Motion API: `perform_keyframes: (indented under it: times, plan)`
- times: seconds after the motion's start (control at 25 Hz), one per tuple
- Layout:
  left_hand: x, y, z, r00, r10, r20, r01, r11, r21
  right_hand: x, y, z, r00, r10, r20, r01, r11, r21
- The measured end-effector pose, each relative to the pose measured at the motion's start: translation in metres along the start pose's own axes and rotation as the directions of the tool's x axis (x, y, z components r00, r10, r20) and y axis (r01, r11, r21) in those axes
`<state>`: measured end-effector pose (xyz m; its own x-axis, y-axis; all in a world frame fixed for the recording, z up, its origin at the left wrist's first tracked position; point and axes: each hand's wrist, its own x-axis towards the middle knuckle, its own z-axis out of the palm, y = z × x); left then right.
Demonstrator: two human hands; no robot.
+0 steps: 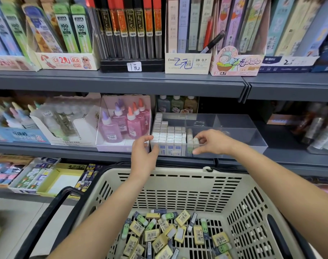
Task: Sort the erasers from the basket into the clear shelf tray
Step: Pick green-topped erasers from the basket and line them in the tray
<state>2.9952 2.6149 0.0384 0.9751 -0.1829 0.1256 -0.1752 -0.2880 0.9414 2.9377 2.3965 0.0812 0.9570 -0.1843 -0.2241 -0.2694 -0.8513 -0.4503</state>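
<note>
Closest in, a beige basket (pixel 178 171) with black handles holds a heap of loose erasers (pixel 178 234) in yellow, green and dark wrappers, lying flat and crisscrossed on its slotted floor. Both forearms reach over the basket to the middle shelf.

The left hand (pixel 143 154) grips the front left corner of the clear tray (pixel 252 144), its thumb on the front wall and its fingers curled over the left rim. The right hand (pixel 213 143) is inside the tray, its fingers narrowed to a pinch on a single eraser (pixel 196 141) that stands upright just beside the packed rows (pixel 168 133) filling the tray's left part.

Left of the tray, a box holds pink glue bottles (pixel 126 122). On the shelf above stand lead tubes (pixel 131 34).
</note>
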Motion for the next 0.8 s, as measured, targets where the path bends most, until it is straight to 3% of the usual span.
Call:
perform_keyframes:
  times: [0.16, 0.28, 0.36, 0.44, 0.52, 0.6, 0.68, 0.8]
  plan:
    - [-0.038, 0.003, -0.018, 0.992, 0.105, -0.067, -0.113, 0.987, -0.117, -0.026, -0.001, -0.003, 0.994, -0.006, -0.111, 0.014, 0.998, 0.067]
    - [-0.064, -0.017, -0.038, 0.993, 0.067, 0.099, -0.060, 0.996, -0.074, -0.061, -0.001, 0.005, 0.920, -0.063, -0.386, 0.092, 0.994, 0.057]
    - [-0.072, -0.034, -0.044, 0.964, -0.047, 0.263, 0.037, 0.998, 0.043, -0.087, -0.010, 0.030, 0.893, -0.106, -0.437, 0.200, 0.964, 0.175]
    - [-0.074, -0.056, -0.043, 0.920, -0.196, 0.338, 0.150, 0.976, 0.160, -0.107, -0.018, 0.077, 0.945, -0.188, -0.267, 0.249, 0.944, 0.217]
    - [-0.074, -0.080, -0.039, 0.872, -0.327, 0.364, 0.231, 0.931, 0.284, -0.115, -0.013, 0.128, 0.967, -0.250, 0.041, 0.246, 0.966, 0.080]
    - [-0.082, -0.108, -0.034, 0.806, -0.435, 0.402, 0.281, 0.878, 0.387, -0.111, 0.000, 0.171, 0.943, -0.177, 0.281, 0.208, 0.974, -0.086]
    - [-0.093, -0.136, -0.033, 0.759, -0.484, 0.434, 0.217, 0.818, 0.533, -0.098, 0.010, 0.200, 0.935, -0.135, 0.328, 0.181, 0.977, -0.112]
    - [-0.092, -0.160, -0.038, 0.799, -0.449, 0.400, 0.069, 0.729, 0.681, -0.081, 0.011, 0.232, 0.950, -0.202, 0.237, 0.228, 0.970, -0.086]
